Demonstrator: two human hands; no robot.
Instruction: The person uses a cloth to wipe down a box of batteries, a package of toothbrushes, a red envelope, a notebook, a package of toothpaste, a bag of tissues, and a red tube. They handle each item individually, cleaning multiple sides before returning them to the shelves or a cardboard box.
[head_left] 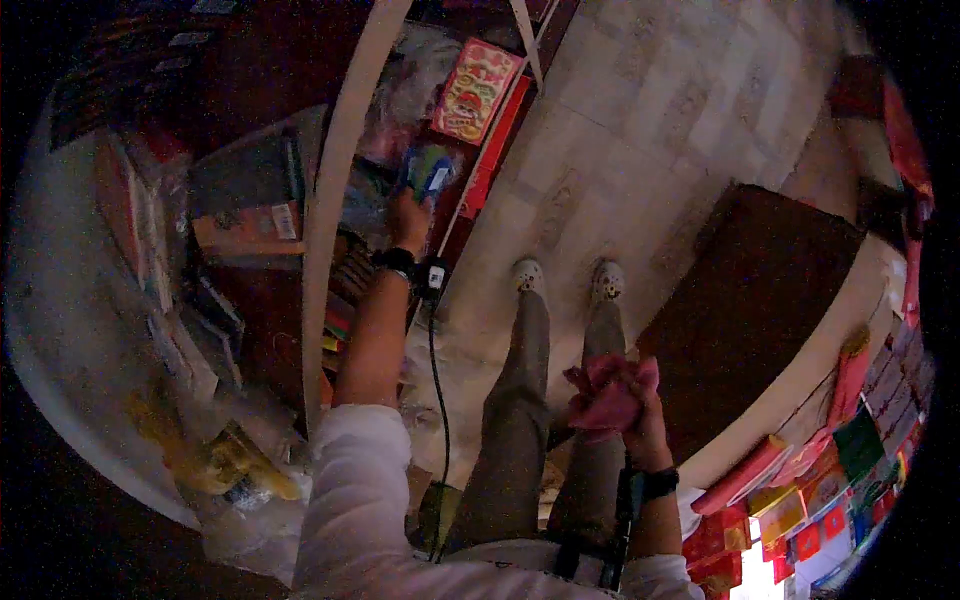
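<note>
My left hand [408,222] reaches onto a cluttered shelf. Its fingers close on a blue and green packet [432,170] with a white label; the dim light blurs the exact grip. Just beyond that packet lies a flat red and yellow printed box [480,90]. In front of my right thigh, my right hand [648,415] is wrapped round a crumpled pink cloth [608,398], which bunches out beyond the fingers.
A pale curved shelf edge [335,170] runs beside my left arm. Boxes, including an orange one [245,230], stand left of it. A dark brown panel [765,290] is at my right. Red packets [810,540] hang lower right. Light tiles [620,150] cover the floor.
</note>
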